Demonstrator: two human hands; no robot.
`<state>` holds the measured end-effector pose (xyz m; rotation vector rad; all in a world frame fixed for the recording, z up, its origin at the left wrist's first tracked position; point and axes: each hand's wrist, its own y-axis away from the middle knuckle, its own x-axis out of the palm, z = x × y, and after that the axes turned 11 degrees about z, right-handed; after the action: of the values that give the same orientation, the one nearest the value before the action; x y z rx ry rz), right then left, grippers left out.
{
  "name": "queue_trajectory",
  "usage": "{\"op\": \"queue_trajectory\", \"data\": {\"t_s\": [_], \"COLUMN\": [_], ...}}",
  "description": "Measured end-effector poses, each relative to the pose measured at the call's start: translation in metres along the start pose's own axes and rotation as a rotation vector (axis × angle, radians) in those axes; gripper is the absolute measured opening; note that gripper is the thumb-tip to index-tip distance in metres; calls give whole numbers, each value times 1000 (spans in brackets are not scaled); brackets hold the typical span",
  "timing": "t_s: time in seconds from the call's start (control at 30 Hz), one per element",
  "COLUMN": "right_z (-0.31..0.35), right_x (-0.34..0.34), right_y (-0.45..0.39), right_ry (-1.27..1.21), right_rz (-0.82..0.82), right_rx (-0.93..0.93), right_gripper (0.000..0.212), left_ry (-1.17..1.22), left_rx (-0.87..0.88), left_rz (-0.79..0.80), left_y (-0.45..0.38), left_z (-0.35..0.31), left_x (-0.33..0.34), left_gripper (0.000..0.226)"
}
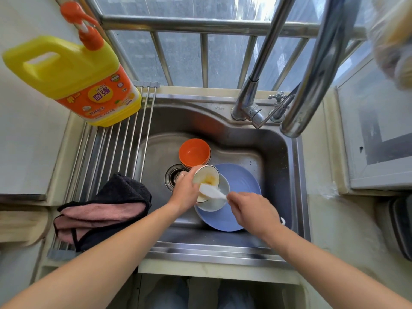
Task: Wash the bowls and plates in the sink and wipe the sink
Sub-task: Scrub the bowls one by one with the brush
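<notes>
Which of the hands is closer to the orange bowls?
The left. The left hand holds a white bowl just below the orange bowls; the right hand is farther off, over the blue plate.

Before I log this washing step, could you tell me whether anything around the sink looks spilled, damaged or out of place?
Nothing is spilled or broken. The one oddity: the detergent bottle leans tilted at the far end of the drying rack, so it might tip. The white bowl in the left hand shows yellowish residue.

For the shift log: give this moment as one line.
step: scrubbing | left hand: holds white bowl tilted | right hand: white scrubber in bowl | waiting: orange bowls, blue plate
</notes>
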<state>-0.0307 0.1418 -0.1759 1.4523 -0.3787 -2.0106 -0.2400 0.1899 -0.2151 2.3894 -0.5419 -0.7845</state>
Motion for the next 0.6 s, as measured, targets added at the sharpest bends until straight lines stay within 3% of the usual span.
{"op": "queue_trajectory", "data": {"t_s": [0.1, 0.13, 0.17, 0.23, 0.27, 0.33, 0.4, 0.43, 0.5, 0.53, 0.57, 0.6], "right_z": [-4, -9, -14, -20, -18, -6, 4, 6, 5, 2, -1, -2], "right_x": [-3, -5, -7, -4, -4, -4, 1, -2, -5, -7, -8, -10], "right_y": [3, 2, 2, -2, -2, -1, 0, 0, -3, -4, -6, -7], "right_ry": [-567, -593, -498, -46, 153, 292, 90, -191, -755, -852, -771, -503], "right_rz": [94, 98, 64, -122, -147, -182, -111, -21, 115, 158, 137, 87], "right_rx": [72, 81, 68, 13, -1, -48, 20, 83, 168, 185, 171, 131], "right_gripper": [12, 12, 11, 3, 14, 27, 11, 3, 13, 15, 14, 11], "left_ry": [72, 105, 115, 97, 98, 92, 66, 70, 117, 134, 134, 124], "left_rx": [-6, -17, -14, 4, 10, 10, 28, 42, 68, 82, 80, 66], "left_rz": [40, 62, 73, 78, 70, 45, 14, 1, -3, 3, 12, 26], "left_y": [0, 2, 1, -1, -4, -4, -2, -2, -1, -1, 0, 2], "left_z": [2, 3, 4, 5, 4, -3, -11, -10, -5, -2, 0, -1], "left_x": [-1, -1, 0, 4, 7, 8, 6, 4, 0, -1, -1, 0], "left_gripper": [68, 68, 68, 71, 73, 73, 72, 72, 73, 73, 73, 73]}}
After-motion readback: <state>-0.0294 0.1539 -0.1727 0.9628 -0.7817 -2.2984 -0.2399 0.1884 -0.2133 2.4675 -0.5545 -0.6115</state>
